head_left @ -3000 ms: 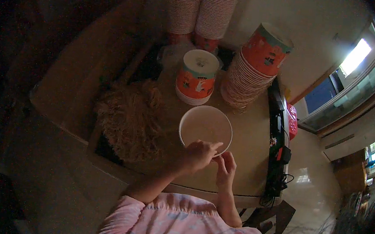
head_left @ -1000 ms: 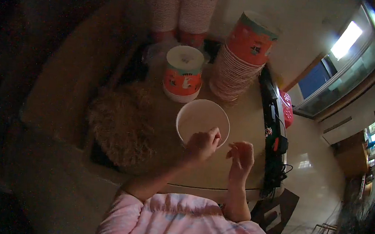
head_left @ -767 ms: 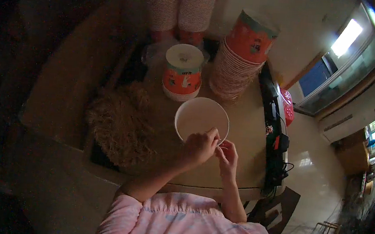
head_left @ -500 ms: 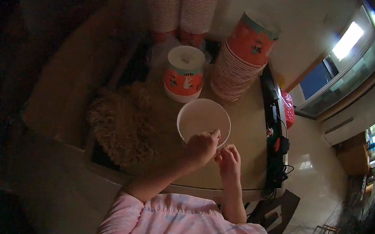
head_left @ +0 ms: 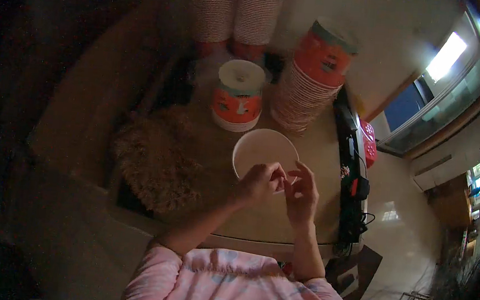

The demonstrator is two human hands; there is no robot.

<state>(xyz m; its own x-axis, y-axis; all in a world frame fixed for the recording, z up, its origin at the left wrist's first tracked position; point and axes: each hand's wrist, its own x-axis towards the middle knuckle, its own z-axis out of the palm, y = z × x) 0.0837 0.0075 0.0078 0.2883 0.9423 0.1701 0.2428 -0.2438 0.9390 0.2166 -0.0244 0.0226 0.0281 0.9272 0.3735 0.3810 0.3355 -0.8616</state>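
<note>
An open white paper bowl [head_left: 263, 152] stands in the middle of the table, looking empty. My left hand [head_left: 259, 182] hovers over its near rim with the fingers curled together; whether they pinch something small is too dim to tell. My right hand [head_left: 302, 195] is right beside it, fingers spread, its fingertips meeting those of the left hand at the bowl's edge. Both forearms come up from pink sleeves at the bottom.
Behind the bowl stand a lidded orange-and-white bowl [head_left: 237, 96], a slanting stack of orange bowls [head_left: 310, 79] and two tall stacks [head_left: 234, 14]. A brown tangled pile [head_left: 157, 157] lies at the left. A black bar with cables [head_left: 350, 181] and a red device [head_left: 367, 143] line the table's right edge.
A second ago my right hand was drawn away to the right; it has come back against my left hand. The left hand and the bowl have hardly moved.
</note>
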